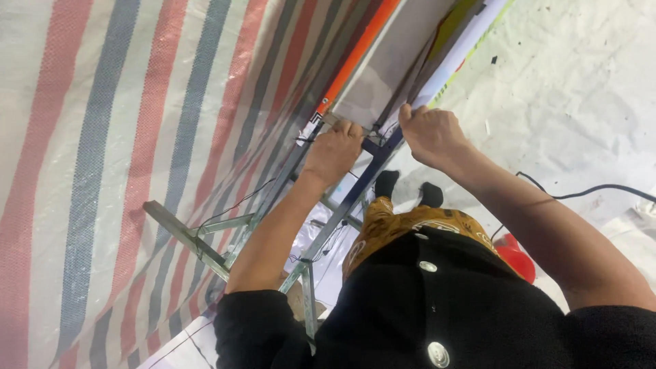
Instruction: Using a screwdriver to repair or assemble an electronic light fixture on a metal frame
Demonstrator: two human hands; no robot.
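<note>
Fingers of both hands curled tight, gripping. Head view, looking down past the person's own black buttoned top [437, 307] and patterned ochre trousers [403, 222].

Left hand [333, 152]: knuckles up, fingers folded onto the lower end of a grey board [383, 68], right at the corner where its orange edge strip [355, 55] ends. Holding, not open.

Right hand [430, 133]: fingers hooked over the lower edge of thin stacked sheets [465, 41] just right of the grey board, white with coloured margins. Fingertips hidden behind the edge, so exact pinch not visible, but closed on the sheets.

Board and sheets run up and away from the hands toward the top of the picture, tilted, their lower end resting at the top of a metal frame [328, 225] of grey angle bars. Frame slants down-left under the left forearm; 1 bar juts out at lower left.

Striped tarp [123, 157], red, grey and white bands, fills the left side, behind the frame. Pale sheeted floor [588, 89] on the right, with a black cable [588, 191] across it. Red object [516, 256] near the right forearm, partly hidden. 2 dark shoes [410, 188] below the hands.
</note>
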